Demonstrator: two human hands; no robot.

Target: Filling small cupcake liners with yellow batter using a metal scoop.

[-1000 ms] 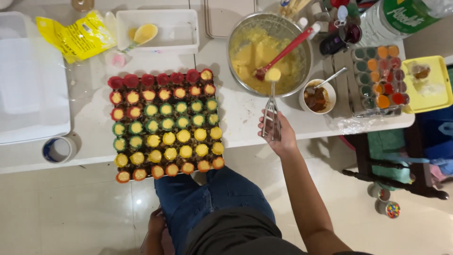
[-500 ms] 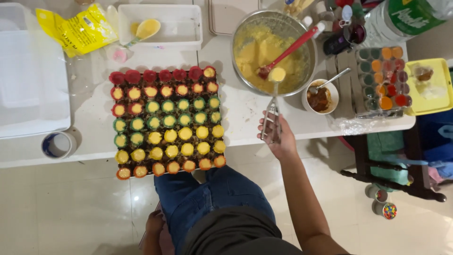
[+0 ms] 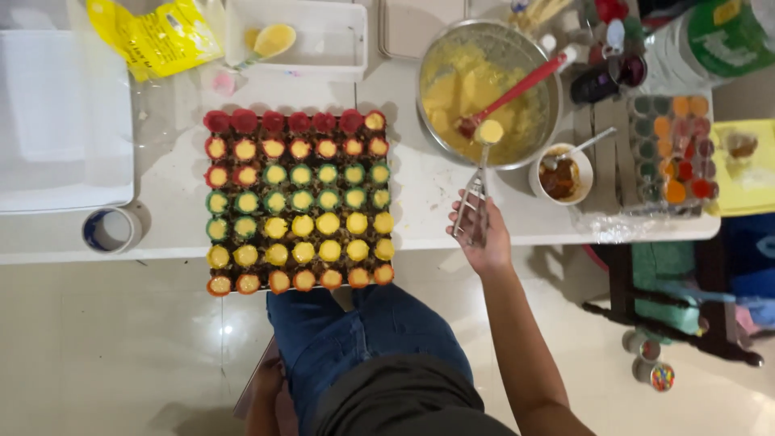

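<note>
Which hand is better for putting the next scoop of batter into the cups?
The right hand. It already holds the scoop, loaded over the bowl beside the cup tray. The left hand rests down by the lap.

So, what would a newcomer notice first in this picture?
First the tray of small coloured cups at the table's front edge, most filled with yellow batter, in rows of red, green, yellow and orange. Next, the right hand holding a metal scoop of batter over the steel bowl behind it.

One metal mixing bowl [image 3: 489, 89], one scoop [image 3: 480, 173], one tray of forty-nine cups [image 3: 295, 202], seven by seven, one small bowl [image 3: 560, 173].
</note>
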